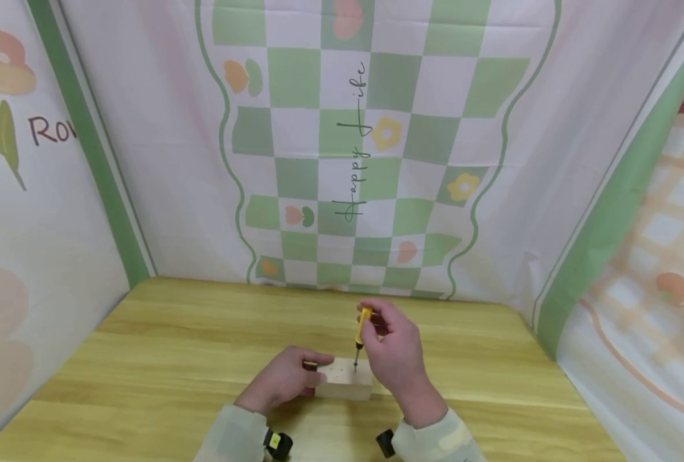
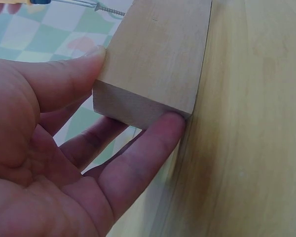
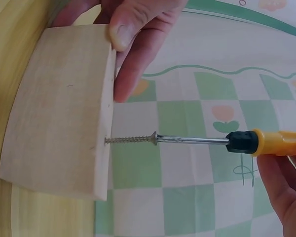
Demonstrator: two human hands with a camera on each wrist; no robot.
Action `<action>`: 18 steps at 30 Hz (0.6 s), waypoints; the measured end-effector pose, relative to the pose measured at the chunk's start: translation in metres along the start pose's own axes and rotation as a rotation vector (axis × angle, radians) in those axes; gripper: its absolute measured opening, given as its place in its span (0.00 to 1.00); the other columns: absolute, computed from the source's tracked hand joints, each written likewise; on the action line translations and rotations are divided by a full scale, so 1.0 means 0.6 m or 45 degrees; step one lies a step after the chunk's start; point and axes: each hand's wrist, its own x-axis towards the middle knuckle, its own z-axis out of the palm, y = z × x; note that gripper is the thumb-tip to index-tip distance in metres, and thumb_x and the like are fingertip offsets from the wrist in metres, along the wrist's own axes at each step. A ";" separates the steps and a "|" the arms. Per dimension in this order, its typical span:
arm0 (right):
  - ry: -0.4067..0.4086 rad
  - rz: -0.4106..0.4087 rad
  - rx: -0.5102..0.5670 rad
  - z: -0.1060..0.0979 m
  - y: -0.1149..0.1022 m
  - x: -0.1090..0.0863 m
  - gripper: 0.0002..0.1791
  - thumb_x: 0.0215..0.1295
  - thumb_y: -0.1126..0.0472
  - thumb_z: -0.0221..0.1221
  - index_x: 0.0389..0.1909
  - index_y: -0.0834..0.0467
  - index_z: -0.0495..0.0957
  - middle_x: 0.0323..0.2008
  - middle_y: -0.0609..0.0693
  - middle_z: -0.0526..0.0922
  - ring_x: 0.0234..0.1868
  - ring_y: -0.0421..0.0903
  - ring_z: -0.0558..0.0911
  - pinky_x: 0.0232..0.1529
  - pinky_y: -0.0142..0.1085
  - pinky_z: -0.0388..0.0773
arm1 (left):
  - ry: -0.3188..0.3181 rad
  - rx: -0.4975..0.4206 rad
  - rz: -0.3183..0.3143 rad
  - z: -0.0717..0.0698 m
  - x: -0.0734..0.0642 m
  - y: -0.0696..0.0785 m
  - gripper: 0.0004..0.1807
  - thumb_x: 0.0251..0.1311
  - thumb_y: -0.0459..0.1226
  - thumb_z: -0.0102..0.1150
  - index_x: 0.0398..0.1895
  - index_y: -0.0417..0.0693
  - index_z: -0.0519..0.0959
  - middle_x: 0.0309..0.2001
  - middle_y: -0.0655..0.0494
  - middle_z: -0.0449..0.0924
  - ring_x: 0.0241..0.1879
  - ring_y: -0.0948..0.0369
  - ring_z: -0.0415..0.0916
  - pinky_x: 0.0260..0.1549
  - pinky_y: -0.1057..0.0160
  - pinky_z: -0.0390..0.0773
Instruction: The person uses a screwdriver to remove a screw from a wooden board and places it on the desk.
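Note:
A pale wooden block (image 1: 344,390) lies on the table, with several small holes in its top face. My left hand (image 1: 287,377) grips the block's left end, thumb and fingers on its sides. In the right wrist view a screw (image 3: 130,140) stands upright out of the block, most of its thread showing. My right hand (image 1: 396,350) holds a screwdriver (image 1: 362,327) with a yellow handle and black collar. The shaft (image 3: 192,140) lines up with the screw, its tip at the screw head. The left wrist view shows the block's end (image 2: 126,103) between thumb and fingers.
The wooden table (image 1: 203,340) reaches back to a hanging cloth (image 1: 296,135) with green and white checks. Printed cloths also hang at the left (image 1: 47,212) and right (image 1: 659,256). Dark wrist cameras (image 1: 280,445) sit close to the sleeves.

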 end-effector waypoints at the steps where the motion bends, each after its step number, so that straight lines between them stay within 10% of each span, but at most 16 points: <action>1: -0.001 0.005 0.005 0.000 0.000 -0.001 0.18 0.60 0.71 0.55 0.45 0.47 0.78 0.38 0.41 0.79 0.34 0.40 0.79 0.31 0.33 0.79 | -0.001 0.002 0.001 0.000 0.000 0.000 0.18 0.53 0.32 0.65 0.49 0.51 0.82 0.51 0.51 0.76 0.41 0.56 0.76 0.32 0.57 0.80; 18: -0.026 -0.053 -0.023 -0.004 -0.002 -0.004 0.17 0.58 0.67 0.63 0.46 0.47 0.80 0.40 0.42 0.75 0.36 0.39 0.77 0.32 0.31 0.79 | -0.005 0.040 0.026 0.000 -0.002 0.003 0.17 0.54 0.33 0.63 0.48 0.52 0.82 0.51 0.54 0.77 0.41 0.58 0.75 0.32 0.58 0.79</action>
